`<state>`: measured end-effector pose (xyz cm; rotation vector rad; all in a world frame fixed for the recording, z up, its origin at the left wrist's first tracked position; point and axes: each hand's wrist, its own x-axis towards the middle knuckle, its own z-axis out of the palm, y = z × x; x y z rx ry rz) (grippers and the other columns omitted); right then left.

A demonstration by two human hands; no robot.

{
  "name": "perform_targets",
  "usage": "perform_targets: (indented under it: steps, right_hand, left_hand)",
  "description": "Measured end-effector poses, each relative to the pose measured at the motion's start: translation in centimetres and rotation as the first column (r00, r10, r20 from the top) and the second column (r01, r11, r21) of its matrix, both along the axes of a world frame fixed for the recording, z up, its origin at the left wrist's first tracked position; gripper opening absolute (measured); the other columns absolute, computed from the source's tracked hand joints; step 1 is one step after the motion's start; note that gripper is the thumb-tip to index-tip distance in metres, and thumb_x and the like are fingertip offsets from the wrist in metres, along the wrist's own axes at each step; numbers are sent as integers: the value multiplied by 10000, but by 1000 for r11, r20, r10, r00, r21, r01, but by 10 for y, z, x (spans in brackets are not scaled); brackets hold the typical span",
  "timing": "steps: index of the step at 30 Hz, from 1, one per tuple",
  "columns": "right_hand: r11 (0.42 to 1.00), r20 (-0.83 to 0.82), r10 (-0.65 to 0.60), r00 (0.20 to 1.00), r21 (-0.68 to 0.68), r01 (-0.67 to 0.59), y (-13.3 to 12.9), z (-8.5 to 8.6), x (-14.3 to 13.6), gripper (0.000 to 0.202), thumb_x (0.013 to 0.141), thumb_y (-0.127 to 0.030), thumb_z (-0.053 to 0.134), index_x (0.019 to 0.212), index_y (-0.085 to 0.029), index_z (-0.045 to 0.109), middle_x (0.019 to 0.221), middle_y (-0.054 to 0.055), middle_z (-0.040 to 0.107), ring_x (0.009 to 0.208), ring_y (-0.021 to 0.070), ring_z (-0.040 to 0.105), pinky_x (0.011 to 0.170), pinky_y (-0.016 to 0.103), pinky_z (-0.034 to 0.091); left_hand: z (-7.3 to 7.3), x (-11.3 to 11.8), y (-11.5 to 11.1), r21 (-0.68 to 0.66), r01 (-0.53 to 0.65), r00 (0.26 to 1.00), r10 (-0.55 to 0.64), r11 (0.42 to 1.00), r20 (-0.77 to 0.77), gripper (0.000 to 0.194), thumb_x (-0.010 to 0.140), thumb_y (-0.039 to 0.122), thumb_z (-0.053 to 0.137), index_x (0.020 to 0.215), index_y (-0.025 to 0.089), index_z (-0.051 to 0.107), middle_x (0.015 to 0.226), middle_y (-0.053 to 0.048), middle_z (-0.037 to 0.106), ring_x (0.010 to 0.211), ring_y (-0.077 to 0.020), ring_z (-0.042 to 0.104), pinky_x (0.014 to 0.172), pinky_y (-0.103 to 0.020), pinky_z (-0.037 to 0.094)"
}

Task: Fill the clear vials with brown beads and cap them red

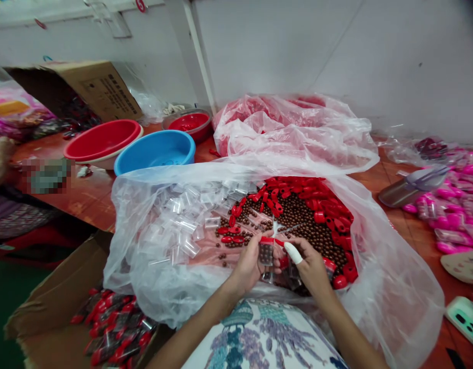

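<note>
Close to my body, my left hand (249, 264) grips a small clear container (265, 254) with brown balls inside and a red top. My right hand (308, 264), its thumb wrapped in white, pinches a red piece at that container's top. More red-and-clear pieces lie under my right hand, partly hidden. Around both hands spreads a clear plastic sheet (398, 287) holding brown balls (303, 220), red caps (331, 200) and clear empty containers (186, 220) on the left.
A cardboard box (47, 312) of red-capped containers stands lower left. Blue (155, 151) and red (103, 139) basins sit behind. A bag of red pieces (294, 128) lies at the back. Pink pieces (457, 205) and a phone (465, 318) are on the right. A person's hand (0, 156) shows far left.
</note>
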<state>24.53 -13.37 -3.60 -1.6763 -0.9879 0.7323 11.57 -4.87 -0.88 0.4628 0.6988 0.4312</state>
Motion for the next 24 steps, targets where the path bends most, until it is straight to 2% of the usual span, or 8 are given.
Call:
perform_targets:
  steps: [2, 5, 8, 10, 12, 15, 19, 24]
  right_hand:
    - [997, -121, -83, 989, -2, 83, 1, -2, 1, 200, 804, -330, 545, 927, -193, 621, 915, 59, 673, 861, 215, 624, 759, 335, 499]
    - [984, -272, -161, 949, 24, 174, 4, -1, 0, 270, 769, -319, 594, 1005, -187, 610, 968, 69, 673, 875, 220, 630, 742, 335, 511]
    - [986, -273, -129, 953, 71, 154, 6, 2, -1, 350, 792, -338, 583, 1113, -198, 586, 1065, 75, 655, 961, 225, 612, 820, 366, 494]
    - [994, -138, -26, 990, 104, 41, 7, 4, -2, 385, 816, -340, 565, 1185, -231, 557, 1151, 67, 618, 1032, 228, 580, 894, 395, 457]
    - [986, 77, 113, 991, 116, -121, 6, 5, -5, 469, 798, -341, 596, 1251, -256, 506, 1221, 68, 572, 1103, 245, 532, 952, 425, 415]
    - [951, 386, 243, 890, 85, -297, 3, 2, -9, 707, 726, -357, 673, 1353, -236, 369, 1316, 103, 480, 1223, 286, 416, 1013, 473, 352]
    - [945, 593, 255, 764, 15, -327, 2, -2, -14, 826, 722, -370, 661, 1404, -196, 228, 1338, 140, 428, 1246, 299, 375, 1023, 506, 330]
    - [955, 683, 209, 700, 13, -297, 4, 2, -17, 719, 714, -323, 633, 1337, -167, 311, 1259, 144, 482, 1183, 294, 423, 1006, 496, 339]
  left_hand:
    - [2, -1, 0, 6, 24, 1000, -24, 1000, -14, 477, 853, 434, 439, 1262, 189, 445, 734, -24, 644, 549, -110, 583, 525, -213, 448]
    - [4, -1, -1, 36, 39, 998, -37, 999, -49, 497, 849, 441, 450, 1278, 191, 431, 712, -17, 632, 498, -97, 553, 475, -198, 423]
    - [3, 0, -3, 48, 81, 994, -77, 996, -76, 502, 838, 453, 460, 1264, 190, 447, 660, 0, 610, 453, -102, 523, 424, -204, 398]
    - [-1, 1, -3, 48, 89, 993, -85, 995, -85, 456, 832, 450, 470, 1203, 186, 501, 633, 9, 600, 441, -107, 513, 409, -209, 392]
    - [-6, 3, -4, 56, 61, 995, -56, 997, -88, 410, 828, 464, 474, 1061, 146, 584, 604, 4, 593, 440, -103, 507, 420, -208, 395]
    - [-13, 4, -5, 74, 42, 993, -33, 996, -112, 510, 813, 568, 441, 847, 95, 630, 569, -22, 588, 425, -97, 496, 420, -206, 388]
    - [-16, 5, -5, 108, 65, 986, -47, 992, -160, 570, 780, 636, 434, 804, 100, 625, 550, -25, 587, 401, -98, 486, 398, -206, 372]
    - [-15, 6, -6, 166, 61, 976, -23, 984, -218, 468, 794, 561, 457, 733, 119, 598, 510, -9, 562, 414, -106, 492, 415, -210, 383]
